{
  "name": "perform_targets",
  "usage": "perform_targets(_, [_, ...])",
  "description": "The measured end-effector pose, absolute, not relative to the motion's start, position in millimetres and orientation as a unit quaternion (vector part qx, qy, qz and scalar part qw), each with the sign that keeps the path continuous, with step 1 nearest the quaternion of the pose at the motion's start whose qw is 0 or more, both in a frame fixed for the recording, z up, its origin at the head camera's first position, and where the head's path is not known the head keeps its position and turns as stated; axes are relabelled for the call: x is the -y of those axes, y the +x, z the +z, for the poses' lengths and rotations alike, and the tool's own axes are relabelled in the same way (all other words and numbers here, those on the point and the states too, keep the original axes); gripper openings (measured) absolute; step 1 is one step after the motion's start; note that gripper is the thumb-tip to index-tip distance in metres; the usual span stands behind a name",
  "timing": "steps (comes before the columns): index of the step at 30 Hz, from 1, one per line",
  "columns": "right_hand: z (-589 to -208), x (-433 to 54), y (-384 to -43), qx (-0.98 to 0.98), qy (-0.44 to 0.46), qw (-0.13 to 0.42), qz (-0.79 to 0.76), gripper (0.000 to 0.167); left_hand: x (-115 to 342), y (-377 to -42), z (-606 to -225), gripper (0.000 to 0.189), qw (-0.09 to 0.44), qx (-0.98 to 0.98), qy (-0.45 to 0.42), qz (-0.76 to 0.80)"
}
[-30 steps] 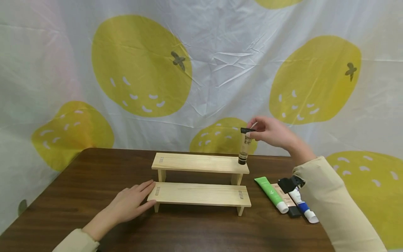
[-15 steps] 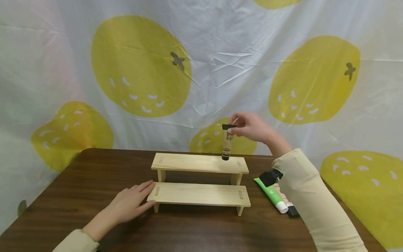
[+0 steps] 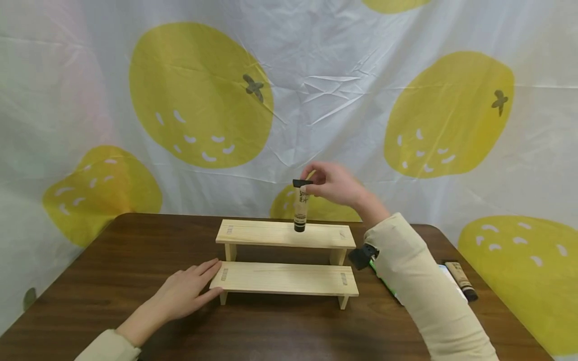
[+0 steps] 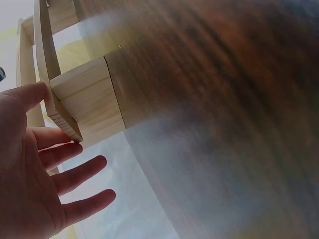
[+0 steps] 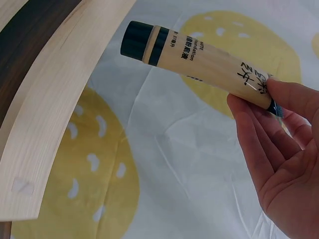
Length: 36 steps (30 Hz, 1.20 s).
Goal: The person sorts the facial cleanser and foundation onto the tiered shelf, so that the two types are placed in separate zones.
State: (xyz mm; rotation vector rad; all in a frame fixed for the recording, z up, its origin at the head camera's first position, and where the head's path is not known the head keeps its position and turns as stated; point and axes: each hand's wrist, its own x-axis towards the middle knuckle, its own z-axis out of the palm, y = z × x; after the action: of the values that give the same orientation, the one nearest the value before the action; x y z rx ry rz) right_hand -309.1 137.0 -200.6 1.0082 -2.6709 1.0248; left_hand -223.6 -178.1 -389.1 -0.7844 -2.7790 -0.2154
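Note:
My right hand (image 3: 334, 184) pinches a beige foundation tube (image 3: 300, 208) by its black crimped end, thumb on one side and fingers on the other. Its dark cap points down, and in the head view the cap overlaps the upper board of a two-step wooden stand (image 3: 275, 231); contact is unclear there. The right wrist view shows the tube (image 5: 209, 64) apart from the board (image 5: 65, 84). My left hand (image 3: 185, 293) touches the left end of the lower board (image 3: 284, 278); its thumb and index finger meet the board edge (image 4: 65, 122), the other fingers extended.
A green tube (image 3: 387, 286) lies mostly hidden under my right sleeve (image 3: 420, 276). Right of the sleeve lie a partly covered white item (image 3: 451, 281) and a beige tube with a black cap (image 3: 460, 281). Behind the brown table (image 3: 289, 331) hangs a fruit-print curtain (image 3: 316, 120).
My right hand has carried the foundation tube left along the upper board, from its right end toward the middle. The sleeve now covers other tubes. My left hand has stayed put.

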Motion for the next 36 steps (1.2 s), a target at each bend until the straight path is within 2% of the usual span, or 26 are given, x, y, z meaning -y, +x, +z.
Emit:
perform_targets(5, [-197.3, -125.7, -300.8, 0.871, 0.338, 0.045, 0.355, 0.015, 177.8, -223.8, -389.7, 0.064, 0.122, 0.953, -0.268, -0.072])
perform_targets(13, [-206.7, -115.0, -316.0, 0.872, 0.347, 0.061, 0.339, 0.013, 177.4, -223.3, -388.7, 0.063, 0.125, 0.952, -0.270, -0.076])
perform_targets(36, [-219.7, -71.4, -322.8, 0.874, 0.353, 0.059, 0.328, 0.013, 178.0, -222.6, -389.6, 0.061, 0.133, 0.951, -0.269, -0.076])
